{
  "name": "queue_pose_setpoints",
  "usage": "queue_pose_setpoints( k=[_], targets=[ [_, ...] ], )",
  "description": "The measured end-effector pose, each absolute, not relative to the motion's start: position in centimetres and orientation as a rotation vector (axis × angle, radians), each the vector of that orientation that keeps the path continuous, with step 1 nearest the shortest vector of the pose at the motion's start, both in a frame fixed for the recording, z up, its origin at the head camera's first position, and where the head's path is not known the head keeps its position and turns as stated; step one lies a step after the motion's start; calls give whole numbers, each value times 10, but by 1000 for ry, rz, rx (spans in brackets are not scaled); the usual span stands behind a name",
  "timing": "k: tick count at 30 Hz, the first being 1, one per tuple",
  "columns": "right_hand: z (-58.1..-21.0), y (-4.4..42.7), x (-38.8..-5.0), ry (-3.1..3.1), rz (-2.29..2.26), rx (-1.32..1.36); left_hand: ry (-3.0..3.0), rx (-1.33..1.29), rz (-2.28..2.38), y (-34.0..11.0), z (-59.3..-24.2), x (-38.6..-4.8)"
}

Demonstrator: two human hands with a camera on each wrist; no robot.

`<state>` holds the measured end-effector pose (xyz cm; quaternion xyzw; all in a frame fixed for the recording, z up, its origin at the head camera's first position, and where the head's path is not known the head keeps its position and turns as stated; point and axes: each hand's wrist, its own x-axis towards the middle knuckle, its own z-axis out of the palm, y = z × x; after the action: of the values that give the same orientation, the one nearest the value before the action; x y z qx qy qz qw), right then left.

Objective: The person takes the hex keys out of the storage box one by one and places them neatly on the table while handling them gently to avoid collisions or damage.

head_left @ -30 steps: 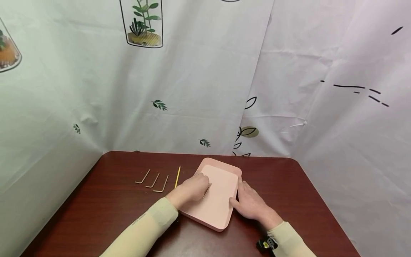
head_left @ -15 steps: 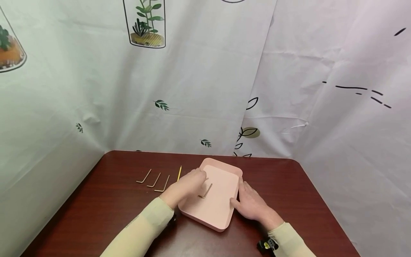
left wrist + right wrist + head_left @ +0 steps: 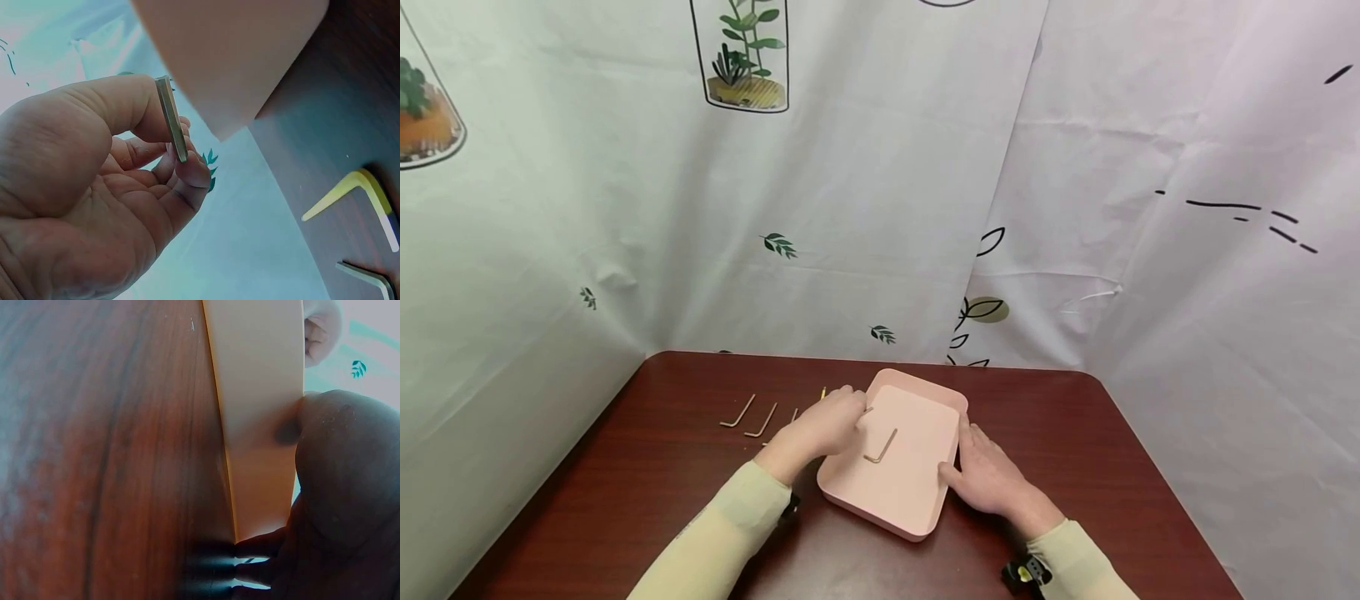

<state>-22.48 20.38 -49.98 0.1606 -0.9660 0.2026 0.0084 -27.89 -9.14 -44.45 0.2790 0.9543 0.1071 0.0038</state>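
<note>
My left hand point(image 3: 826, 421) is just above the left rim of the pink tray point(image 3: 917, 533), pinching a hex key point(image 3: 172, 119) between thumb and fingers. In the head view only a short end of that key shows past the hand. Another hex key point(image 3: 882, 447) lies inside the tray. My right hand point(image 3: 988, 473) rests against the tray's right side, thumb at the rim and fingers fairly straight along the outer wall. The right wrist view shows its thumb point(image 3: 350, 450) close beside the tray wall point(image 3: 262, 375).
Left of the tray, several hex keys point(image 3: 739, 414) lie in a row on the dark red table point(image 3: 625, 492). A yellow L-shaped key point(image 3: 362, 181) lies nearest the left hand, mostly hidden in the head view. A white printed curtain point(image 3: 850, 167) hangs behind.
My left hand has moved left from over the tray towards its left rim, carrying a hex key and uncovering the one in the tray. The right hand has stayed against the tray.
</note>
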Motion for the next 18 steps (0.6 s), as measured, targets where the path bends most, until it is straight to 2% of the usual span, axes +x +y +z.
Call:
queue_pose_setpoints(
  k=[18],
  targets=[
    [-499, 205, -225, -3029, 639, 500, 3000, 766, 437, -118, -440, -283]
  ],
)
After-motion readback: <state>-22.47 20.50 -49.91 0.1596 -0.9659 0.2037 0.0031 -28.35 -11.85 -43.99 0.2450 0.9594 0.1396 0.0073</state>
